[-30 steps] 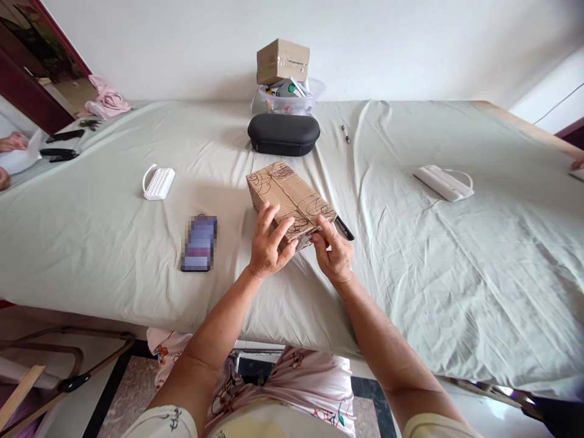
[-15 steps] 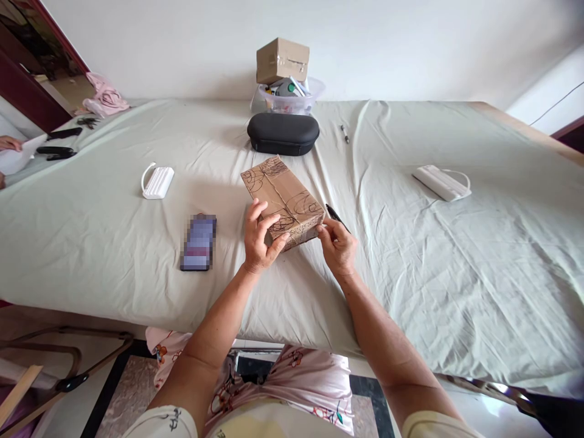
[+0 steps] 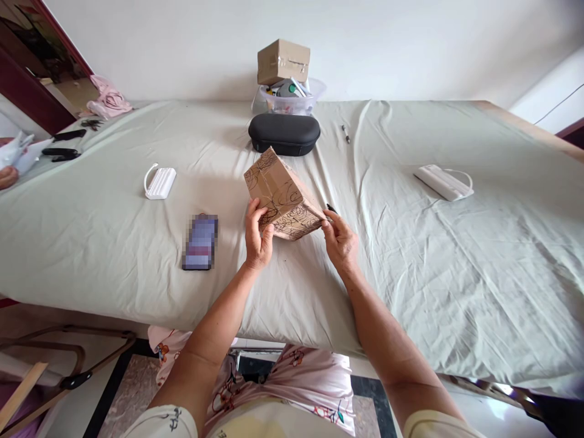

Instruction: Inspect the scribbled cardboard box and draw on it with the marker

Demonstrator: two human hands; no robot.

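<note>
1. Box's near end has tipped up off the surface (image 3: 410,255) since a moment ago.
2. Left hand (image 3: 256,234) grips the scribbled cardboard box (image 3: 279,194) by its left side.
3. Right hand (image 3: 340,238) pinches its right corner, with a black pen (image 3: 330,208) tucked in too.

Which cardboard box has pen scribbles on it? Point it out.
The tilted cardboard box held between the left hand and right hand. The taped box atop the plastic tub is unmarked.

Sheeted bed (image 3: 410,255) carries phone (image 3: 199,241), black case (image 3: 283,134).
</note>
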